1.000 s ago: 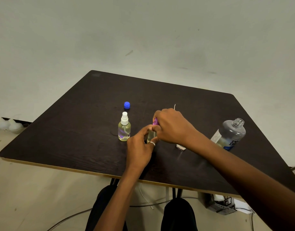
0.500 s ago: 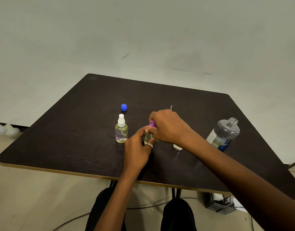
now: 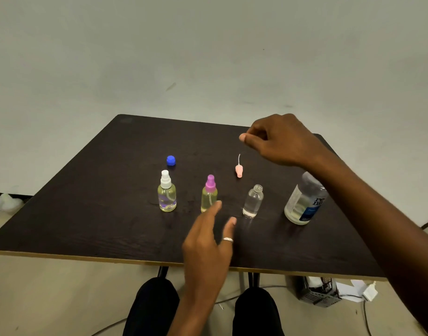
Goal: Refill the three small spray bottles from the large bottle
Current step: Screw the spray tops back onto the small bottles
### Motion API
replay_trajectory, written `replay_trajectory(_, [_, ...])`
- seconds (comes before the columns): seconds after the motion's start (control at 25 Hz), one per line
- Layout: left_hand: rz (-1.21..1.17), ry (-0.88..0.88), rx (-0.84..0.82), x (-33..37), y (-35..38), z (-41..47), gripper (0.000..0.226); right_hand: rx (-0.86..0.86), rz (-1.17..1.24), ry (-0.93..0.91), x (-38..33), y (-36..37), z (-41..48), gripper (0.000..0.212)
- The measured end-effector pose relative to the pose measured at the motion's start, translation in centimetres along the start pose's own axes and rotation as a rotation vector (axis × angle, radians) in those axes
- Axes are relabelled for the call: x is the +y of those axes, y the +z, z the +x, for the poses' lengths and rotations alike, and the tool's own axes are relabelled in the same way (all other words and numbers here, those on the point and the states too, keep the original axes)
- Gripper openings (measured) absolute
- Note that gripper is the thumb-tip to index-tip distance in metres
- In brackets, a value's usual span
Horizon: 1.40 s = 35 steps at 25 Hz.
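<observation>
Hands have both come off the small clear spray bottle with the purple pump top (image 3: 209, 194), which you were gripping and twisting half a second ago. It now stands alone just beyond your left fingertips. Your left hand (image 3: 208, 241) is spread and relaxed, holding nothing. Your right hand (image 3: 280, 139) has lifted away, its fingers loosely curled round nothing visible. With the white-topped small spray bottle (image 3: 167, 192) further left of your left hand, two bottles look filled and capped. The uncapped small clear bottle (image 3: 253, 202) right of your left fingers looks nearly empty, and its pale pink sprayer head (image 3: 239, 169) lies below your right hand. The large clear blue-labelled bottle (image 3: 305, 202) stands open under your right wrist, probably next to lift.
</observation>
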<state>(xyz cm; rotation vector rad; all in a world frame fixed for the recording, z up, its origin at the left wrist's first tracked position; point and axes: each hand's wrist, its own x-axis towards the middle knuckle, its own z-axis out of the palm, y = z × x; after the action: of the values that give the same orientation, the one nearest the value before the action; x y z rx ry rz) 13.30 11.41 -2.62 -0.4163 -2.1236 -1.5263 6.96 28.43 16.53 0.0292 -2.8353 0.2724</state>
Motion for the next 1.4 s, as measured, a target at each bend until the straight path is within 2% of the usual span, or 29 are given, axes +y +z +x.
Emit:
replay_trajectory(0.16, [-0.049,-0.099,-0.282,1.0,3.5,1.8,0.069,-0.063,0.046,-0.020,1.5,1.1,0.6,0.019])
replay_trajectory(0.32, [-0.046,-0.159,-0.415,0.5,6.6,3.7,0.081,-0.130,0.021,0.035,3.2,3.7,2.1,0.011])
replay_trajectory(0.56, [-0.075,-0.140,-0.366,-0.5,7.5,4.2,0.056,-0.164,0.021,0.211,5.5,9.3,5.6,0.017])
replay_trajectory(0.88, [-0.121,-0.101,-0.301,-2.0,7.1,4.2,0.051,-0.182,0.032,0.380,6.8,15.1,6.9,0.043])
replay_trajectory(1.0, [-0.123,-0.092,-0.282,-2.4,7.2,4.1,0.050,-0.135,0.030,0.396,6.7,16.2,6.8,0.040])
replay_trajectory(1.16, [-0.117,-0.091,-0.265,-2.6,7.3,4.1,0.050,-0.165,-0.003,0.385,6.2,15.8,6.7,0.025])
replay_trajectory(1.28, [-0.153,-0.097,-0.277,-2.9,7.3,4.2,0.050,-0.138,-0.007,0.337,5.7,13.4,6.7,0.014])
replay_trajectory(1.4, [-0.157,-0.110,-0.278,-3.0,7.2,4.3,0.049,-0.067,-0.016,0.234,4.7,8.8,6.2,0.013])
